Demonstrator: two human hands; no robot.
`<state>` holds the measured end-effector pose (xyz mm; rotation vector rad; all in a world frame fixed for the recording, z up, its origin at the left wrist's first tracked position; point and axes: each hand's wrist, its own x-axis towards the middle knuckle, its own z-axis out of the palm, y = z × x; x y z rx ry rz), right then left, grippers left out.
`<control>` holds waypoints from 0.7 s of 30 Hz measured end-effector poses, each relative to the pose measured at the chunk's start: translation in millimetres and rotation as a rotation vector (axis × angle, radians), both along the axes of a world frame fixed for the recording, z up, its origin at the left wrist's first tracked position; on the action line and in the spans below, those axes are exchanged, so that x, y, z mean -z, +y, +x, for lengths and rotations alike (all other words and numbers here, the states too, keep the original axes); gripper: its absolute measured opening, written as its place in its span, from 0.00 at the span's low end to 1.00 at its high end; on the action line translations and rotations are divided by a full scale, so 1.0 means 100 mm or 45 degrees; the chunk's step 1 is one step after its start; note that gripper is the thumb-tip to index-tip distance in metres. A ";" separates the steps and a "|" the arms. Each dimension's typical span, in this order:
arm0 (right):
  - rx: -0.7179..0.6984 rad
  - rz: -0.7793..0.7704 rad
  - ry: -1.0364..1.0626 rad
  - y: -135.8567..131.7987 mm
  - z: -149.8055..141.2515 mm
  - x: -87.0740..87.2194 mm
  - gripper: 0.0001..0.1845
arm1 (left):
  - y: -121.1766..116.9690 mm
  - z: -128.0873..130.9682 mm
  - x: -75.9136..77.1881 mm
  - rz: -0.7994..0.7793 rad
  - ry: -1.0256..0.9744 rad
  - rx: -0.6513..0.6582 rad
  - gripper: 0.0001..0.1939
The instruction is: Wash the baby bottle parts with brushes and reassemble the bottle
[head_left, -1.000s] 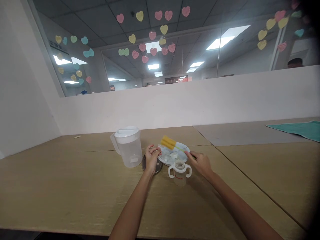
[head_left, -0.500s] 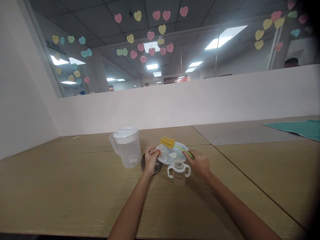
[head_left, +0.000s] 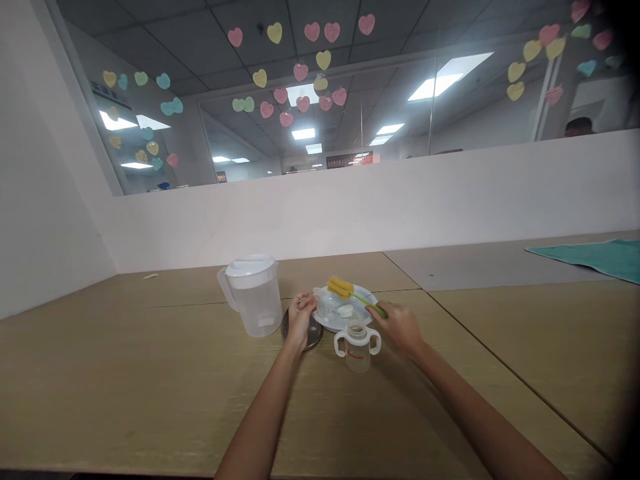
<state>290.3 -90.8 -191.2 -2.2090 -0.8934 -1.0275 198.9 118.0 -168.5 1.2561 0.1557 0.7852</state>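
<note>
The yellow sponge brush (head_left: 341, 287) is in my grip, its head over the far side of the white plate (head_left: 367, 294); whether it touches the plate I cannot tell. Just in front of the plate stands the two-handled bottle (head_left: 358, 357), upright and uncapped, with red lettering across its front too small and blurred for me to read. On the plate lie a small white piece (head_left: 345, 311) and a clear piece (head_left: 329, 303) whose outline is hard to make out. The fingers of my right hand (head_left: 401, 327) are closed around the brush's green handle, hiding its lower end. The fingers of my left hand (head_left: 301, 323) are curled, tips close together at the plate's left edge, beside something small and see-through; I cannot tell whether they pinch it. That hand and wrist cover part of a dark round disc (head_left: 313, 337) on the table (head_left: 165, 387). Left of it stands the lidded pitcher (head_left: 257, 300), bearing a pale label (head_left: 267, 322) with no writing I can read. Far right, a green cloth (head_left: 595, 257) runs out of view. Heart-shaped notes (head_left: 303, 104) dot the window; some seem written on, too small to read. Behind the glass at right, only the top of a person's head (head_left: 579, 126) shows.
</note>
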 end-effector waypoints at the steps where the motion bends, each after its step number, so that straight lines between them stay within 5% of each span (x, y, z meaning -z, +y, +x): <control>1: -0.007 0.006 0.021 -0.01 0.01 -0.01 0.28 | 0.00 0.00 0.00 -0.002 -0.006 -0.005 0.24; 5: -0.210 0.024 0.178 -0.03 -0.04 -0.07 0.28 | 0.01 0.02 0.00 -0.006 -0.072 -0.057 0.22; 8: -0.376 -0.017 0.266 -0.03 -0.08 -0.11 0.29 | 0.05 0.01 -0.01 -0.008 -0.205 -0.321 0.18; 13: -0.299 -0.075 0.230 -0.06 -0.02 -0.09 0.32 | 0.21 -0.03 -0.06 0.055 -0.343 -0.637 0.16; 21: -0.154 -0.074 0.119 -0.09 0.07 -0.04 0.34 | 0.52 -0.01 0.13 0.475 0.280 -0.586 0.09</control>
